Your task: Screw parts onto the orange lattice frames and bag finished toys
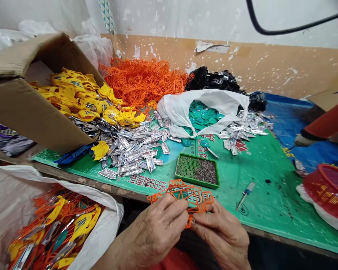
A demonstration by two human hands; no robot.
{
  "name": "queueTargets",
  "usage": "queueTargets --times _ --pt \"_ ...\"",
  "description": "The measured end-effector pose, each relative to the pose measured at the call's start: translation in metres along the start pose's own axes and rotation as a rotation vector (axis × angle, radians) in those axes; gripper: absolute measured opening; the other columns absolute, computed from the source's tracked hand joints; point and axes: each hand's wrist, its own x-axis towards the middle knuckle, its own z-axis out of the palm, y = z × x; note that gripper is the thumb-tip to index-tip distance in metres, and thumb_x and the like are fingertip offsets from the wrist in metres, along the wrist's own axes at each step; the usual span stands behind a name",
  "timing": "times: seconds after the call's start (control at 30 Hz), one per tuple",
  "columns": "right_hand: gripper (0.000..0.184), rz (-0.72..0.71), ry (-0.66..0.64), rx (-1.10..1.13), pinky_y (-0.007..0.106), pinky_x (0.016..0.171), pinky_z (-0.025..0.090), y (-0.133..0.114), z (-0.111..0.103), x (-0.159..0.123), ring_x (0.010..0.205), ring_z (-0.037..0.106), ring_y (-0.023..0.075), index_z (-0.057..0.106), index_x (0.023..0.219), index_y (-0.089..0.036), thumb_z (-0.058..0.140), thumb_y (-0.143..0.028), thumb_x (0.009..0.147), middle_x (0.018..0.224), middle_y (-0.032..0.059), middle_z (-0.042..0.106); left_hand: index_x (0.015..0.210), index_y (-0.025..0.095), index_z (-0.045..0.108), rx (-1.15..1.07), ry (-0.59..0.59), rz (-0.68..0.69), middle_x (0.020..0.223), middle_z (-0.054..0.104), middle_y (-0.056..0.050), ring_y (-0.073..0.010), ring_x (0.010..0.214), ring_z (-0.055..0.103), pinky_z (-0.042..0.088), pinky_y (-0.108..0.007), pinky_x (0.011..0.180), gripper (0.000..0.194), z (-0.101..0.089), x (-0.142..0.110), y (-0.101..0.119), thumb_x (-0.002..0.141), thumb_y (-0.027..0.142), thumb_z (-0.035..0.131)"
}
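Note:
Both hands hold an orange plastic lattice frame (190, 195) just in front of the table's near edge. My left hand (154, 230) grips its left side with fingers curled over it. My right hand (221, 234) pinches its lower right part. Just beyond the frame sits a green tray (197, 171) of small metal screws. A small screwdriver (245, 195) lies on the green mat (259, 180) to the right of the tray.
On the table are heaps of silver parts (132, 148), orange frames (142, 80), black parts (214, 80), yellow parts spilling from a cardboard box (30, 108), and a white bag of teal pieces (205, 110). A bag of assembled pieces (53, 225) sits lower left. A red basket (328, 191) stands right.

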Motion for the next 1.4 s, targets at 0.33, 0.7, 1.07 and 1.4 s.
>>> queueTargets --times 0.33,0.7,1.07,1.4 --pt "0.014 -0.162 -0.186 -0.560 0.022 0.047 0.045 -0.003 -0.011 0.001 0.050 0.054 0.0096 0.069 0.098 -0.017 0.059 -0.016 0.088 0.058 -0.0011 0.061 0.090 0.011 0.058 0.053 -0.012 0.033 0.094 0.062 -0.010 -0.0181 0.078 0.049 0.051 -0.032 0.070 0.022 0.005 -0.002 -0.002 0.094 0.006 0.036" --pt "0.017 -0.179 -0.181 -0.639 0.021 0.047 0.045 0.000 -0.008 -0.001 0.051 0.057 0.0102 0.070 0.091 -0.015 0.054 -0.013 0.090 0.061 0.0009 0.063 0.108 0.007 0.059 0.170 0.189 -0.030 0.108 0.065 -0.012 -0.0239 0.102 0.052 0.048 -0.040 0.088 0.020 0.006 -0.005 -0.002 0.090 0.007 0.051" --pt "0.035 -0.135 -0.018 -0.477 0.022 0.061 0.057 0.015 -0.002 -0.025 0.068 0.070 0.0141 0.064 0.118 -0.022 0.059 -0.010 0.086 0.081 0.0046 0.074 0.092 0.016 0.064 0.289 0.479 -0.144 0.097 0.071 -0.006 -0.0231 0.107 0.052 0.043 -0.041 0.091 0.013 0.009 -0.014 0.002 0.085 0.007 0.058" --pt "0.040 -0.080 0.063 -0.474 0.022 0.066 0.058 0.027 0.006 -0.041 0.074 0.071 0.0150 0.064 0.120 -0.023 0.060 -0.006 0.083 0.086 0.0039 0.074 0.095 0.012 0.064 0.171 0.476 -0.143 0.092 0.072 -0.007 -0.0217 0.104 0.055 0.049 -0.038 0.090 0.018 0.014 -0.014 -0.001 0.082 0.001 0.058"
